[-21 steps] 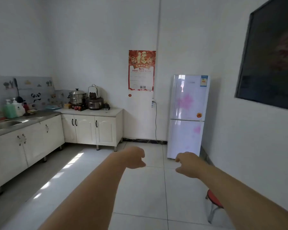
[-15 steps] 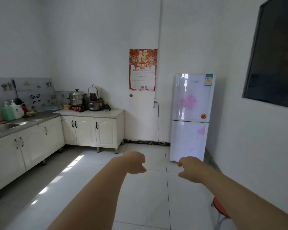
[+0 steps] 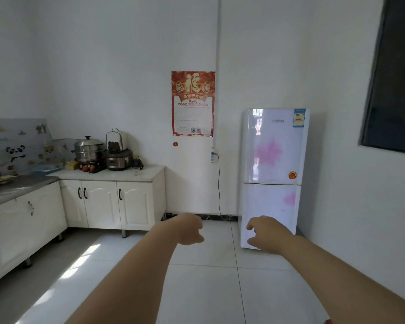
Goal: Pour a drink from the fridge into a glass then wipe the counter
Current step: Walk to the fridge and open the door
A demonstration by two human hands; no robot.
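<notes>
The right hand [image 3: 268, 235] is reaching forward with fingers loosely spread, holding nothing; the left hand [image 3: 189, 229] is hanging half-curled and empty beside it. The fridge [image 3: 272, 160] is standing closed ahead, well apart from both. This looks like the approach step; next, a door needs pulling open. A glass [image 3: 136, 170] is waiting on the counter [image 3: 117, 175] leftward.

Bright daylight, sun patch on floor [image 3: 84, 258], soft blur

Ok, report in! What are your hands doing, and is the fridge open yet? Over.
Left hand and right hand both empty, held out ahead. Fridge across the floor, both doors shut. Nothing in the way.
</notes>
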